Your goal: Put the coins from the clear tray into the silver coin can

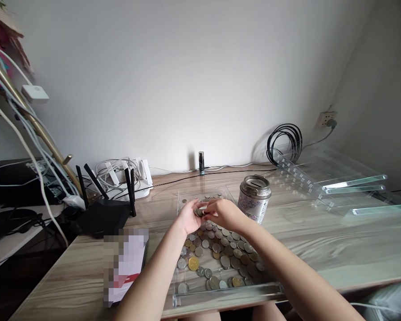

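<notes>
A clear plastic tray point(229, 292) lies on the table in front of me, with many loose coins point(224, 261) spread over its bottom, silver and gold-coloured. Above its far half, my left hand point(191, 217) is turned palm up, its fingers curled around several coins. My right hand point(225, 213) reaches across from the right, fingertips pinched together at the coins in the left palm; a coin seems to be between them. Just right of the tray stands a round tin coin bank point(255, 203) with a floral pattern and a slot in its lid.
A black router point(105, 216) with antennas and a white device with cables point(130, 178) sit at the left. A phone-like object point(128, 267), partly pixelated, lies nearer. A small dark bottle point(201, 162), a coiled black cable point(284, 142) and clear acrylic panels point(321, 187) are toward the wall.
</notes>
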### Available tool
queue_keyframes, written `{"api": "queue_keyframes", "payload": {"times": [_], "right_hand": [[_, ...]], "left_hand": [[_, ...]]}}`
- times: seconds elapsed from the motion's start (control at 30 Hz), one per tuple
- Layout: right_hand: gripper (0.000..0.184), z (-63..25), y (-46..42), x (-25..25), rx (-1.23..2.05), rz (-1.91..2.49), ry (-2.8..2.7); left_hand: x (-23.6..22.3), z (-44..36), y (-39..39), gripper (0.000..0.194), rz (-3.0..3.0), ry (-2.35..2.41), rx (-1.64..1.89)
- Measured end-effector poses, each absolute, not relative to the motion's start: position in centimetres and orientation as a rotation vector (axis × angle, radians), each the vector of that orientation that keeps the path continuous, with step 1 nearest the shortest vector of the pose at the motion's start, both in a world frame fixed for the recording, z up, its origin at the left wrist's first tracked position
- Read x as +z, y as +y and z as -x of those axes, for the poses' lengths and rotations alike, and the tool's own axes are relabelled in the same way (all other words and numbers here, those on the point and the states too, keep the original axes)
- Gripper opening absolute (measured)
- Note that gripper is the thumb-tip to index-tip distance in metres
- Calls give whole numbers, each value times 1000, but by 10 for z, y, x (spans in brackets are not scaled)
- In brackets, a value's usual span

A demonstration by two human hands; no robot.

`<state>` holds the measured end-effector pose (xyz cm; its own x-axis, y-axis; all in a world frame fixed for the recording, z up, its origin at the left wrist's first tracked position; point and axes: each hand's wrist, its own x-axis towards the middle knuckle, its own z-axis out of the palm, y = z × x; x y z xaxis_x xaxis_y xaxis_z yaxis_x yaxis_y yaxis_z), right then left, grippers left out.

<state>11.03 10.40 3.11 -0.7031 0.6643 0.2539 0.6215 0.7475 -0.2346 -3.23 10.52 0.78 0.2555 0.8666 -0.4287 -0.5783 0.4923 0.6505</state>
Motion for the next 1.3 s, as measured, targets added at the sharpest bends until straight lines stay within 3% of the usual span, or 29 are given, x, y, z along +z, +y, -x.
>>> {"api": "queue_keyframes", "payload": {"times": [0.33, 0.47, 0.63, 1.3], "right_hand": [[26, -129, 103, 50, 77, 1069, -2323], [29, -175, 121, 71, -208, 1461, -1812], [24, -207, 137, 72, -268, 1842, -1711], [25, -200, 130, 66, -383, 1805, -1774]], "left_hand": [[9, 33, 103, 22, -367, 806, 1102], [9, 34, 103, 20, -359, 828, 1207], [12, 33, 102, 18, -359, 846, 1224], [14, 32, 100, 24, -407, 842, 1183]]}}
